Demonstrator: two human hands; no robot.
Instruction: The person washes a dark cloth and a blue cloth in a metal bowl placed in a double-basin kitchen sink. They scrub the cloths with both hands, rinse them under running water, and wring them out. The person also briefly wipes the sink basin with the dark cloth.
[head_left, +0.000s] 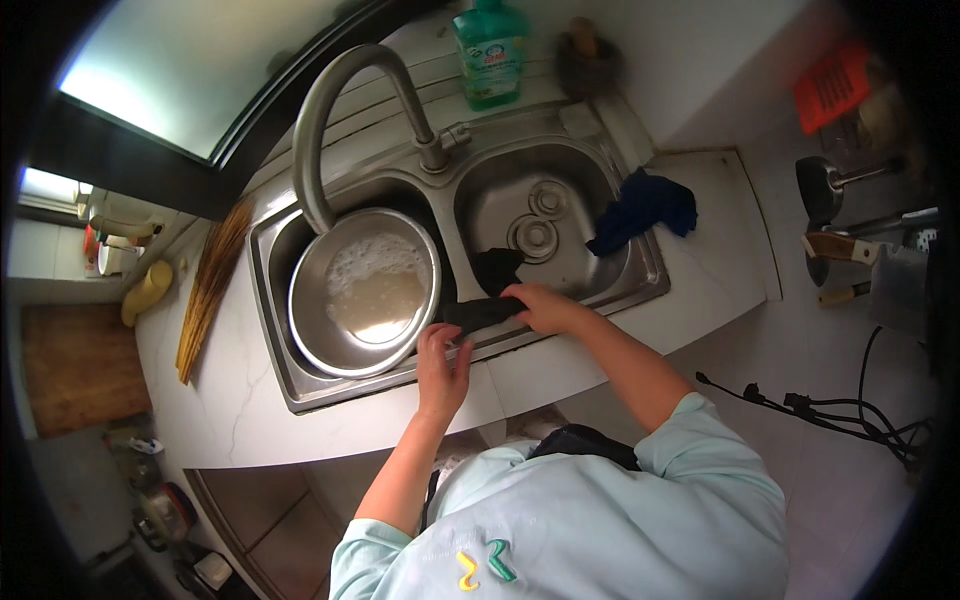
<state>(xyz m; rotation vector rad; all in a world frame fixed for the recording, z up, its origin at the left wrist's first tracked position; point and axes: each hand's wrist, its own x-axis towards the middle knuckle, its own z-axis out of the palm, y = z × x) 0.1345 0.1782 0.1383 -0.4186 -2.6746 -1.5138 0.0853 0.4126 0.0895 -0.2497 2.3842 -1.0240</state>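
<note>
My right hand (546, 307) grips one end of a dark, sock-like cloth (484, 313) over the front part of the double steel sink. Close to the cloth's other end is my left hand (442, 367), its thumb and fingers apart; whether the fingertips touch the cloth is hard to tell. A second dark cloth piece (498, 268) hangs into the right basin (577, 281) just beyond. To the left, a steel bowl (300, 322) of cloudy, sudsy water (382, 292) sits in the left basin. Navy cloth (649, 210) drapes over the sink's right rim.
A curved faucet (307, 142) arches above the bowl. Behind the sink stand a green detergent bottle (491, 60) and a dark mortar (589, 67). A straw whisk bundle (214, 292) lies on the left counter (232, 412). Utensils, including a cleaver (896, 281), hang at right near black cables (832, 409).
</note>
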